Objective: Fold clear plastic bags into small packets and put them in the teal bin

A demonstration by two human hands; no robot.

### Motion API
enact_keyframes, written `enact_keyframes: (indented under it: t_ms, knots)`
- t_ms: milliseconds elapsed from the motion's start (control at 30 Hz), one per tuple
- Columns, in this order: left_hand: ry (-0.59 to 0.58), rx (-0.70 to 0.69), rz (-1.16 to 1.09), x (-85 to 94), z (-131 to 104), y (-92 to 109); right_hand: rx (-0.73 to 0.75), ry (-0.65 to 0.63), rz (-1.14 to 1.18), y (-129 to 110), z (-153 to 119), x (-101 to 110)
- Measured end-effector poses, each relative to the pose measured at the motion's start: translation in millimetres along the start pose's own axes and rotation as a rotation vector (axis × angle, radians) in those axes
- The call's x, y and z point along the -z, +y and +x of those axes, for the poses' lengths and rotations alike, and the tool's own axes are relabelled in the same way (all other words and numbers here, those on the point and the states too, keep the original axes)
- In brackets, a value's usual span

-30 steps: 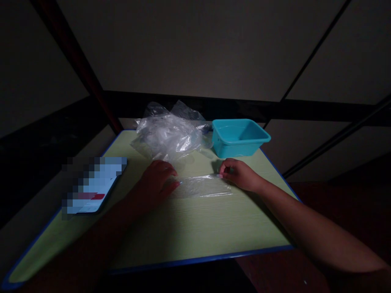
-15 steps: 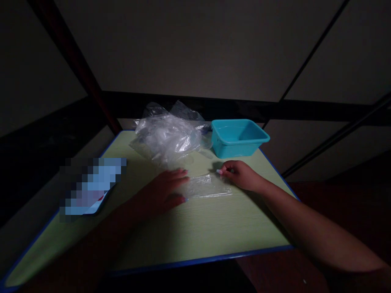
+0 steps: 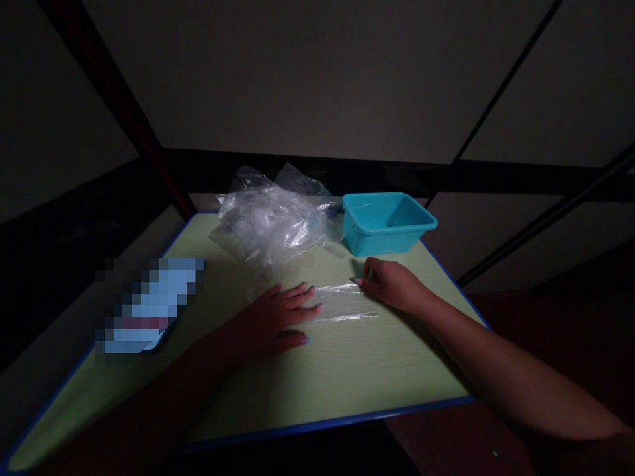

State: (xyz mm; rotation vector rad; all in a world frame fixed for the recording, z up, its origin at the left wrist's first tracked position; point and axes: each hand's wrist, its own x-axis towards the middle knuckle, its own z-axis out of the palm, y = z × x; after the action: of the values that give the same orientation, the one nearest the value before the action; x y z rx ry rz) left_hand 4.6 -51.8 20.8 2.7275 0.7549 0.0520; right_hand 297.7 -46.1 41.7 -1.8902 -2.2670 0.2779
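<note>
A small clear plastic bag (image 3: 344,305) lies flat on the pale green table (image 3: 357,370). My left hand (image 3: 282,314) rests palm down at its left end, fingers spread and partly over the film. At the far right corner of the bag, my right hand (image 3: 389,283) is closed in a pinch on its edge. Behind both hands sits a crumpled heap of clear plastic (image 3: 278,228), with pieces that I cannot make out well.
A turquoise plastic basin (image 3: 384,242) stands at the back right of the table. On the left, a phone-like device (image 3: 159,301) is blurred out by blocks. Blue edging runs round the table, and panelled walls rise behind it.
My left hand has moved slightly nearer to me and spread its fingers flat over the left end of the bag. The far edge of the bag now looks straighter; my right hand has barely shifted.
</note>
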Motion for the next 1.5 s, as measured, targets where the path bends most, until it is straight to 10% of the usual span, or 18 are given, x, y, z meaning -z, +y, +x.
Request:
enact_keyframes:
  t_ms: [167,400,1000,1500]
  knots:
    - [0.042,0.026,0.031,-0.3,-0.1,0.7,0.258,0.211,0.091,-6.9,-6.4,-6.7]
    - [0.024,0.112,0.104,-5.2,1.0,0.3,0.53,-0.15,-0.018,-25.6,-27.0,-22.9]
    - [0.047,0.149,0.189,-7.6,-2.9,-1.6,0.472,-0.287,-0.075,-26.0,-29.7,-22.1]
    - [0.152,0.225,0.218,-9.0,1.1,-7.7,0.719,-0.383,0.03,-41.3,-40.1,-10.3]
